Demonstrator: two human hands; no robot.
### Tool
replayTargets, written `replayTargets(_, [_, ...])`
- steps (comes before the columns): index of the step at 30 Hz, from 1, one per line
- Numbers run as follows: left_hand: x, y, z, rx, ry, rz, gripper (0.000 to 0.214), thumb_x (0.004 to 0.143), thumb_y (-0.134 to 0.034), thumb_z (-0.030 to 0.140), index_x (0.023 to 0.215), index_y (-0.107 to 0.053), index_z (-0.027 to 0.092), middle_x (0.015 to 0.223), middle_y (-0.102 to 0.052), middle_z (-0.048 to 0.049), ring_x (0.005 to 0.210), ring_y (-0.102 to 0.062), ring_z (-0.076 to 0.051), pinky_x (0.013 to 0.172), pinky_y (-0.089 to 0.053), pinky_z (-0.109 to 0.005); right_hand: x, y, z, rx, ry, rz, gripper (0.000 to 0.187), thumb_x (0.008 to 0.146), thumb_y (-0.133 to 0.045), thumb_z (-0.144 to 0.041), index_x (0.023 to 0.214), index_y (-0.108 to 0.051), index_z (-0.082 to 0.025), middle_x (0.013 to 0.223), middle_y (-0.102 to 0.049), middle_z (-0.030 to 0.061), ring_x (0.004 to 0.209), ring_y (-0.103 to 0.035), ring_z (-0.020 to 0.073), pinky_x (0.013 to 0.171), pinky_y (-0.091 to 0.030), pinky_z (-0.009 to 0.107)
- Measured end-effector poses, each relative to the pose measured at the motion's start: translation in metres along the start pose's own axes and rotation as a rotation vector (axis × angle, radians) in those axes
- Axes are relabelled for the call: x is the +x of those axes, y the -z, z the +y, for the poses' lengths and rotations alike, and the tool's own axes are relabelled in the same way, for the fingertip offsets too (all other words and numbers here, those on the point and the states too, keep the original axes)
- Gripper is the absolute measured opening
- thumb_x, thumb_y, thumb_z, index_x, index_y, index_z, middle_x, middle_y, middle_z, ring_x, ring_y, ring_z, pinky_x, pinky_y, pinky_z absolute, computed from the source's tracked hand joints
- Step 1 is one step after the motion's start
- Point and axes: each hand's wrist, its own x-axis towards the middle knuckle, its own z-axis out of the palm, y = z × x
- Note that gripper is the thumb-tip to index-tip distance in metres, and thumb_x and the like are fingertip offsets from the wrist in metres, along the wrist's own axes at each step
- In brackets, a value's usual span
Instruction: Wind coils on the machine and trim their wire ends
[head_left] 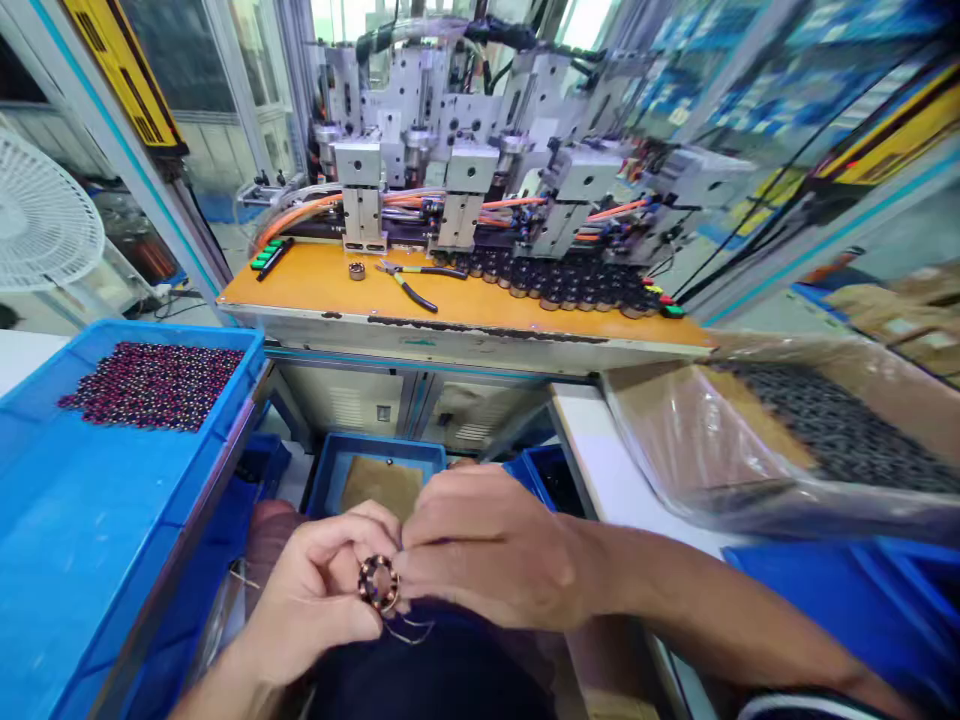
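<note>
My left hand point(315, 590) pinches a small round wound stator ring point(378, 583) with copper coils, held low over my lap. My right hand point(487, 555) is closed beside it, its fingertips pressed against the ring's upper right edge. Thin loose wires point(409, 630) hang from under the ring.
A blue tray point(45, 520) on the left holds several similar dark rings point(154, 385). An orange machine table point(450, 300) ahead carries pliers point(412, 283), one ring point(357, 270) and rows of dark parts point(570, 285). A plastic-lined box of parts point(825, 430) sits right. Blue bins point(379, 470) stand below.
</note>
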Motion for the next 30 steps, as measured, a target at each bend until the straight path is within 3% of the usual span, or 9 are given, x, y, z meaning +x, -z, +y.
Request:
replayTargets(8, [0.004, -0.002, 0.0, 0.278, -0.287, 0.15, 0.035, 0.071, -0.082, 0.015, 0.102, -0.076, 0.031, 0.106, -0.063, -0.0038, 0.091, -0.063, -0.014, 0.077, -0.052, -0.021, -0.011, -0.023, -0.012, 0.011, -0.313, 0.201, 0.015, 0.1, -0.051, -0.022, 0.089, -0.06, -0.017, 0.076, -0.066, 0.0017, 0.069, -0.061, 0.0096, 0.066, -0.047, 0.021])
replayTargets(11, [0.0, -0.001, 0.002, 0.351, -0.211, 0.216, 0.048, 0.069, -0.085, 0.017, 0.113, -0.072, 0.033, 0.103, -0.069, -0.0022, 0.092, -0.067, -0.015, 0.08, -0.053, -0.019, -0.015, -0.029, -0.013, -0.078, -0.308, 0.231, 0.016, 0.102, -0.047, -0.023, 0.089, -0.056, -0.018, 0.077, -0.065, 0.0016, 0.07, -0.061, 0.0099, 0.067, -0.047, 0.022])
replayTargets(14, [-0.004, 0.002, 0.004, 0.414, -0.091, 0.184, 0.031, 0.078, -0.079, 0.021, 0.108, -0.072, 0.027, 0.086, -0.071, -0.0012, 0.075, -0.067, -0.011, 0.069, -0.053, -0.017, -0.017, -0.032, -0.013, -0.102, -0.292, 0.229, 0.017, 0.102, -0.045, -0.023, 0.089, -0.056, -0.019, 0.076, -0.064, 0.0012, 0.068, -0.061, 0.0095, 0.066, -0.047, 0.022])
replayTargets(16, [-0.006, 0.003, 0.004, 0.432, -0.101, 0.184, 0.02, 0.086, -0.07, 0.019, 0.105, -0.072, 0.025, 0.079, -0.071, -0.0006, 0.068, -0.066, -0.01, 0.065, -0.054, -0.017, -0.017, -0.033, -0.014, -0.109, -0.306, 0.242, 0.016, 0.101, -0.047, -0.023, 0.089, -0.056, -0.019, 0.075, -0.064, 0.0006, 0.068, -0.06, 0.0096, 0.066, -0.047, 0.022])
replayTargets(19, [-0.007, 0.002, 0.0, 0.368, -0.192, 0.205, 0.029, 0.089, -0.065, 0.012, 0.112, -0.069, 0.029, 0.084, -0.071, -0.0005, 0.072, -0.07, -0.012, 0.068, -0.057, -0.021, -0.018, -0.036, -0.016, -0.149, -0.356, 0.283, 0.011, 0.099, -0.051, -0.02, 0.089, -0.057, -0.019, 0.077, -0.065, 0.0008, 0.069, -0.061, 0.0107, 0.066, -0.046, 0.023])
replayTargets(24, [-0.006, 0.002, -0.011, 0.152, -0.342, 0.117, 0.026, 0.081, -0.075, 0.014, 0.103, -0.073, 0.026, 0.127, -0.065, -0.0054, 0.097, -0.071, -0.017, 0.09, -0.056, -0.031, -0.019, -0.036, -0.017, -0.119, -0.432, 0.288, 0.01, 0.095, -0.052, -0.013, 0.09, -0.058, -0.019, 0.076, -0.063, 0.0019, 0.069, -0.059, 0.0116, 0.063, -0.046, 0.023])
replayTargets(27, [-0.002, 0.002, -0.015, -0.086, -0.384, 0.087, 0.022, 0.076, -0.082, 0.02, 0.094, -0.071, 0.027, 0.111, -0.073, -0.0002, 0.116, -0.065, -0.021, 0.101, -0.05, -0.034, -0.019, -0.032, -0.016, -0.056, -0.358, 0.274, 0.01, 0.095, -0.05, -0.012, 0.091, -0.056, -0.019, 0.075, -0.061, 0.002, 0.068, -0.059, 0.0121, 0.061, -0.048, 0.024])
replayTargets(30, [0.002, 0.001, -0.014, -0.176, -0.27, 0.079, 0.036, 0.073, -0.084, 0.036, 0.104, -0.069, 0.026, 0.109, -0.073, -0.0022, 0.116, -0.064, -0.021, 0.101, -0.049, -0.033, -0.017, -0.026, -0.017, -0.083, -0.244, 0.249, 0.01, 0.097, -0.048, -0.014, 0.094, -0.056, -0.018, 0.075, -0.061, 0.0023, 0.068, -0.06, 0.0121, 0.062, -0.05, 0.024])
